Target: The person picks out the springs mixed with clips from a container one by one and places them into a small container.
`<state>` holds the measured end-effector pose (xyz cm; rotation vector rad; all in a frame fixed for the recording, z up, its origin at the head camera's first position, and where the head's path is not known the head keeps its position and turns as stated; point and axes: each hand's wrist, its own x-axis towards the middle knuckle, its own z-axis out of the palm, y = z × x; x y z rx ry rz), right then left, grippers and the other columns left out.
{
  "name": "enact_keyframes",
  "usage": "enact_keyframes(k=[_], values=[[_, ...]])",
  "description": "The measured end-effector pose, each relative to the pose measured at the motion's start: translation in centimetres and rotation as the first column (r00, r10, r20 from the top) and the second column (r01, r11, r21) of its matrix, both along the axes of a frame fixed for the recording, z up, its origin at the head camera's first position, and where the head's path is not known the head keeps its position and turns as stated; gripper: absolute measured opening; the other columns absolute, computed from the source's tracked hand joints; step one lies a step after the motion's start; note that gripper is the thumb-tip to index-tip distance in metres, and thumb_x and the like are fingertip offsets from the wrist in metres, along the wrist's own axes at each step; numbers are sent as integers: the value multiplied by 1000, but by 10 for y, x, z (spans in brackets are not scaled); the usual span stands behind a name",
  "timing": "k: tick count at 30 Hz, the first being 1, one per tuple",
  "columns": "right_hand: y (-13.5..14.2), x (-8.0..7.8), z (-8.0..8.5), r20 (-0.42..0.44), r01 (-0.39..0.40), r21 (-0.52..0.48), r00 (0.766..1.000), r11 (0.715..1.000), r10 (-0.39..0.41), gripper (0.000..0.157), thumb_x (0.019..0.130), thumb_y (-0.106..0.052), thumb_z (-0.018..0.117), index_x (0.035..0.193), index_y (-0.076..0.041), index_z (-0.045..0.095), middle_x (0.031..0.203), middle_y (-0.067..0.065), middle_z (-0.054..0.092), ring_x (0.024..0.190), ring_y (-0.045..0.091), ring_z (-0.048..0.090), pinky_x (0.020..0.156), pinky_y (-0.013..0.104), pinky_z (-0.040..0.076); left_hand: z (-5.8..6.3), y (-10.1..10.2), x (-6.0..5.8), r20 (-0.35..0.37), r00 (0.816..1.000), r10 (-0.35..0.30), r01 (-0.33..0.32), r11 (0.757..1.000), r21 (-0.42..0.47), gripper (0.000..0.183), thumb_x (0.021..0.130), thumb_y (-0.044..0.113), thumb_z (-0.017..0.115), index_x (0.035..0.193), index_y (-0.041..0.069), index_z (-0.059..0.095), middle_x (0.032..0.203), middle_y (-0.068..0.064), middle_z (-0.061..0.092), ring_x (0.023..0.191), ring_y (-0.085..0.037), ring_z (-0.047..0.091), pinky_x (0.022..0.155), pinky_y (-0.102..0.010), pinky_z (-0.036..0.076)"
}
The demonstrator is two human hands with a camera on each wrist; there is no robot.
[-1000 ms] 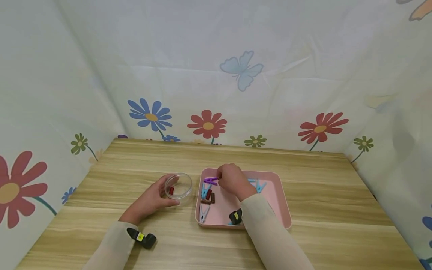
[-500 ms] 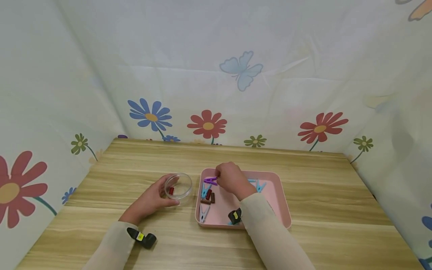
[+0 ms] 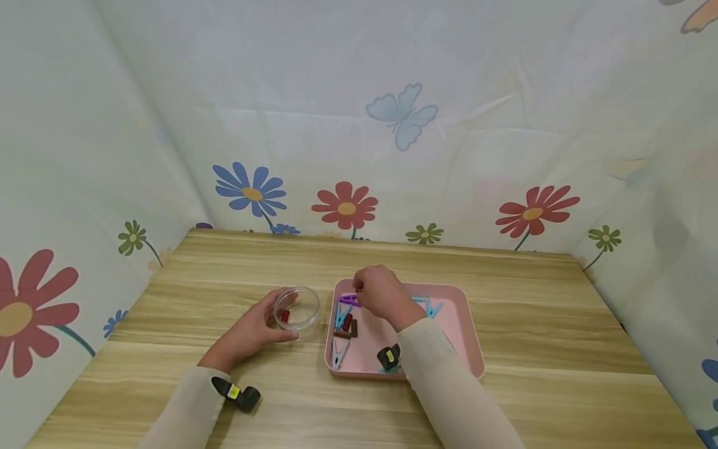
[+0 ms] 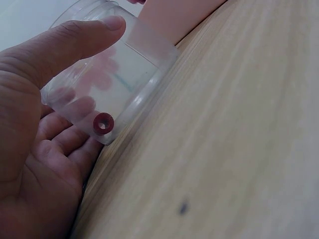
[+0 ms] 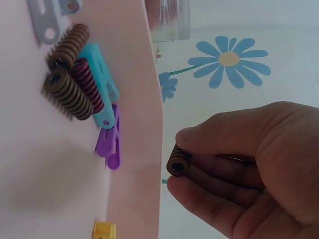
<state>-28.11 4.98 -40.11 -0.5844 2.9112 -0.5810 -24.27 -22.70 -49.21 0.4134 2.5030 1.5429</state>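
My left hand (image 3: 249,330) holds a clear plastic jar (image 3: 305,310) on the table, thumb on one side and fingers round the other. A red coil spring (image 4: 103,123) lies at the bottom of the jar. Over the back left of the pink tray (image 3: 475,349), my right hand (image 3: 384,292) pinches a brown coil spring (image 5: 178,160) between thumb and fingertips. Below it in the tray are two brown springs (image 5: 69,93) and a dark red spring (image 5: 88,83). They lie against a light blue clothespin (image 5: 103,84), with a purple clothespin (image 5: 107,142) close by.
A grey clothespin (image 3: 339,354) lies at the tray's front left. More light blue clothespins (image 3: 433,308) lie towards its right side, partly behind my forearm. A yellow piece (image 5: 104,230) shows at the tray wall. A flowered curtain (image 3: 460,156) hangs behind the wooden table (image 3: 538,349).
My right hand has moved slightly left and towards the back, rising over the tray's rear left corner. The left hand and the jar have stayed in place.
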Motion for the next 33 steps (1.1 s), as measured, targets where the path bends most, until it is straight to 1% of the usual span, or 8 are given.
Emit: enact_keyframes(k=[6, 9, 15, 22, 27, 33], values=[[-2, 2, 4, -7, -19, -12, 1000, 1000, 19, 17, 92, -14, 64, 106, -9, 72, 102, 3, 71, 86, 15, 61, 77, 31, 57, 1, 0, 0, -21, 1000, -20, 20, 1000, 3, 84, 75, 30, 83, 144, 21, 37, 152, -9, 42, 135, -32, 46, 113, -55, 32], [-3, 4, 7, -8, -25, -19, 1000, 1000, 25, 17, 92, -14, 65, 107, -8, 72, 102, 3, 72, 87, 15, 62, 79, 31, 57, 0, 0, -1, -19, 1000, -20, 20, 1000, 7, 83, 76, 30, 83, 144, 22, 37, 152, -9, 41, 135, -32, 45, 113, -55, 32], [-6, 6, 8, -12, -46, -37, 999, 998, 45, 16, 91, -15, 67, 104, -10, 73, 101, 3, 72, 86, 15, 62, 77, 30, 57, -1, -1, 0, -15, 1000, -15, 15, 1000, 2, 83, 76, 30, 83, 144, 21, 37, 152, -9, 41, 134, -32, 46, 112, -55, 32], [-9, 9, 8, -18, -78, -76, 997, 994, 77, 14, 90, -17, 69, 102, -11, 73, 94, 0, 71, 78, 12, 59, 72, 25, 55, -2, -1, 0, -11, 1000, -6, 6, 1000, 2, 84, 75, 31, 84, 144, 23, 37, 152, -9, 42, 136, -32, 45, 113, -56, 31], [-10, 11, 9, -40, -109, -70, 994, 992, 106, 14, 90, -18, 68, 101, -12, 74, 92, -2, 71, 76, 10, 59, 69, 24, 53, -3, -1, -1, -10, 1000, -14, 14, 1000, 17, 84, 75, 30, 84, 144, 24, 37, 152, -7, 42, 136, -31, 45, 113, -55, 31], [-11, 12, 10, -41, -124, -96, 992, 988, 121, 14, 91, -19, 67, 101, -12, 74, 91, -1, 71, 75, 9, 60, 65, 22, 52, -3, -1, -1, -18, 1000, -20, 21, 1000, 15, 84, 76, 30, 83, 145, 22, 36, 152, -9, 41, 135, -32, 45, 112, -55, 33]])
